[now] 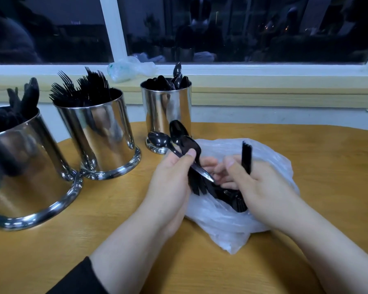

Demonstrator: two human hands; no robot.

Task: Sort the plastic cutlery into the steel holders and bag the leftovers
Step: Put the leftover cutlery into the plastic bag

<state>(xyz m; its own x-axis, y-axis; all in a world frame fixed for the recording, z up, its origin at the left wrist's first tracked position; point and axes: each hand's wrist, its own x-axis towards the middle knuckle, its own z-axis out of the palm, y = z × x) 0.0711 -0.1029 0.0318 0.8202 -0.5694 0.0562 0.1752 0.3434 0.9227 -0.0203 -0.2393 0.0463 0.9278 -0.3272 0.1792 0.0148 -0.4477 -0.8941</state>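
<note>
Three steel holders stand on the wooden table: the left holder with black knives, the middle holder with black forks, the far holder with black spoons. A clear plastic bag lies in front of me with loose black cutlery in its mouth. My left hand grips a bunch of black spoons, bowls pointing up and away. My right hand holds a stack of black forks or knives upright, above the bag.
A crumpled clear bag lies on the window sill behind the holders. The dark window reflects the room. Bare table surface lies to the right of the bag and in front of the left holder.
</note>
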